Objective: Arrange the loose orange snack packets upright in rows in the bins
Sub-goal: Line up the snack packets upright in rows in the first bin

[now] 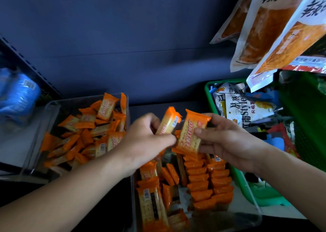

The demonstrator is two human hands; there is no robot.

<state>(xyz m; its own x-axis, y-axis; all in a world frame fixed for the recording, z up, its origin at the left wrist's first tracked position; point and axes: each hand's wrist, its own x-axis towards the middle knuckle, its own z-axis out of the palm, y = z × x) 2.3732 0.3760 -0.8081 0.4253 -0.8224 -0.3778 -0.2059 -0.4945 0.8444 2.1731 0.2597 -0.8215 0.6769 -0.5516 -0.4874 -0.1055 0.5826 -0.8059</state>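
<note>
My left hand point(144, 140) grips one orange cracker packet point(168, 121) and holds it tilted above the near clear bin point(254, 201). Just to its right, my right hand point(224, 140) pinches a second orange packet point(191, 134) by its side, face towards me. Below both hands, the near bin holds two upright rows of orange packets point(210, 184) on its right side and several loose ones point(153, 196) lying on its left. A second clear bin point(53, 108) at the left holds a loose heap of orange packets point(88, 131).
A green basket point(305, 118) full of mixed snack bags stands at the right, touching the near bin. Large white and orange snack bags point(275, 28) hang at the top right. Blue wrapped goods point(17, 96) lie at the far left. A dark blue back wall point(123, 37) rises behind.
</note>
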